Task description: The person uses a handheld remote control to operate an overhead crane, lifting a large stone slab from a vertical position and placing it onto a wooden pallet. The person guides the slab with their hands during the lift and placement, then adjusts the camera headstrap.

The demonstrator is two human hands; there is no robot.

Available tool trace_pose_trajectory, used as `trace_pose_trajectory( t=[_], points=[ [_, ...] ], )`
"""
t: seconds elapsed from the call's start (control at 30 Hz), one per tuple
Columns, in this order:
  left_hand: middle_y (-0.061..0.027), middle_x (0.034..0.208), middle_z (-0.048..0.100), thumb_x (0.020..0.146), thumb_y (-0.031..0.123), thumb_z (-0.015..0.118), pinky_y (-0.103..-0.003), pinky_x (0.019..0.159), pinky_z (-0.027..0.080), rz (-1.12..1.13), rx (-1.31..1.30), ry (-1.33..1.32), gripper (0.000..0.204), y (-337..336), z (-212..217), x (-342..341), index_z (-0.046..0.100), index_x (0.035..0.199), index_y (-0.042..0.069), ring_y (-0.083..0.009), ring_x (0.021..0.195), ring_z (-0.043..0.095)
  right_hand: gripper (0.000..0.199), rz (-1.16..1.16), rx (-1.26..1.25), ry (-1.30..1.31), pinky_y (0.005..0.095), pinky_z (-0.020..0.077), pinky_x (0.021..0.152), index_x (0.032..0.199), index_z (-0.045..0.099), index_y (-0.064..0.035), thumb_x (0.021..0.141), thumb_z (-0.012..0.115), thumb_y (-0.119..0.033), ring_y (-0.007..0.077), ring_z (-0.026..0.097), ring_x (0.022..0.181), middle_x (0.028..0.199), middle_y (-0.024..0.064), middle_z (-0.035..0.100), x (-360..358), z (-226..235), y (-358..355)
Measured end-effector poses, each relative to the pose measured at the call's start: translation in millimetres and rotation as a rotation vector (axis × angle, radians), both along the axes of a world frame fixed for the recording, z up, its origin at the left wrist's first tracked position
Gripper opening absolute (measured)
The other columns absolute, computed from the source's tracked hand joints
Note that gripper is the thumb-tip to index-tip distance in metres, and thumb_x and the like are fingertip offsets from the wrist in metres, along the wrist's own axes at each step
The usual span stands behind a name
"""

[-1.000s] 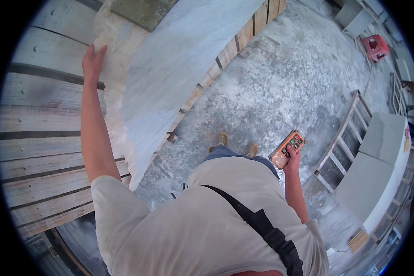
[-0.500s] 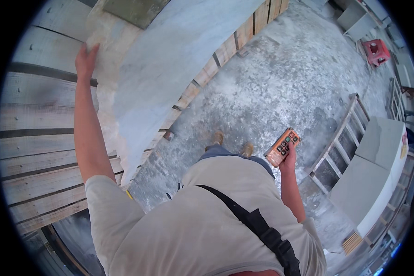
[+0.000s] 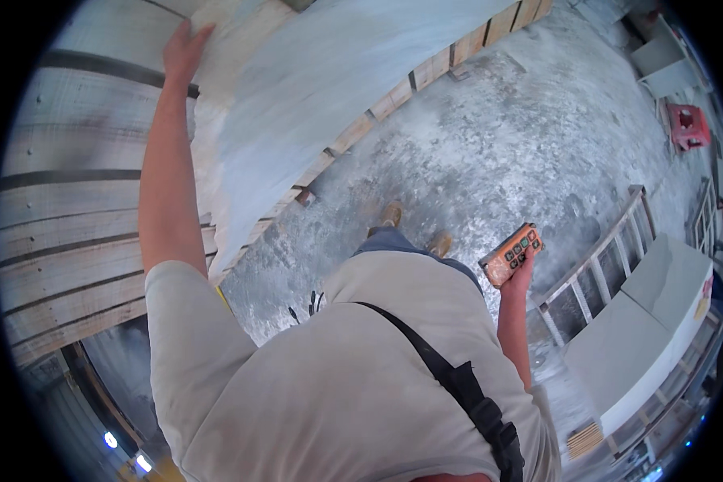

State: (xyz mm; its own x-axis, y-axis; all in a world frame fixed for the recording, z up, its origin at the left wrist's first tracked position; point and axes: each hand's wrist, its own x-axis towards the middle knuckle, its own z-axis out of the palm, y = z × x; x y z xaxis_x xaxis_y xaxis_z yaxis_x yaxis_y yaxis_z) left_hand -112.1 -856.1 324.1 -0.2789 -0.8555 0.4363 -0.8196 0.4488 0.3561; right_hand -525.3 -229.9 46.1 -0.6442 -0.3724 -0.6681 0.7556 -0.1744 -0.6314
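Observation:
My left arm reaches out to the far left, and my left hand (image 3: pixel 186 52) is at the rough edge of a pale stone slab (image 3: pixel 297 96). Its fingers are spread, with nothing held in them. The slab lies flat on a platform of wooden planks (image 3: pixel 88 120). Low on the right, my right hand (image 3: pixel 522 277) is closed round an orange remote control (image 3: pixel 508 261), thumb over its face. Dark buttons, a green one and a red one show on the remote.
At the right lies a metal ladder (image 3: pixel 598 261) beside a stack of large pale blocks (image 3: pixel 631 337). Farther off stands a red plastic stool (image 3: pixel 689 127). A bundle of thin wooden sticks (image 3: pixel 584 441) lies low on the right. My shoes (image 3: pixel 391 214) stand on the wet-looking grey floor (image 3: pixel 458 153).
The view has shifted, so the slab edge and my left hand sit higher in the picture. The dark greenish piece on the slab has nearly left the view. The remote stays in my right hand.

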Motion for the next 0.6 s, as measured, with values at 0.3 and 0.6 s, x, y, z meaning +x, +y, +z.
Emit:
trace_pose_trajectory(
  t=[0.3,0.6],
  points=[
    [-0.0191,0.102,0.064,0.079,0.017,0.065,-0.033,0.083,0.046,-0.014,-0.031,0.166,0.042,51,-23,-29,0.056,0.113,-0.005,-0.023,0.096,0.06,0.037,0.041,-0.002,0.019,0.037,0.0491,0.083,0.117,0.053,-0.0086,0.092,0.049,-0.036,0.0205,0.059,0.095,0.108,0.0044,0.06,-3,-19,12],
    [-0.024,0.094,0.064,0.08,0.021,0.065,-0.035,0.079,0.047,0.03,0.063,0.125,0.04,71,-47,-42,0.056,0.109,-0.005,-0.0297,0.09,0.062,0.035,0.088,0.027,0.017,0.0366,0.0496,0.083,0.116,0.053,-0.0091,0.092,0.05,-0.035,0.0194,0.059,0.095,0.107,0.0036,0.06,6,-12,8]
  ],
)
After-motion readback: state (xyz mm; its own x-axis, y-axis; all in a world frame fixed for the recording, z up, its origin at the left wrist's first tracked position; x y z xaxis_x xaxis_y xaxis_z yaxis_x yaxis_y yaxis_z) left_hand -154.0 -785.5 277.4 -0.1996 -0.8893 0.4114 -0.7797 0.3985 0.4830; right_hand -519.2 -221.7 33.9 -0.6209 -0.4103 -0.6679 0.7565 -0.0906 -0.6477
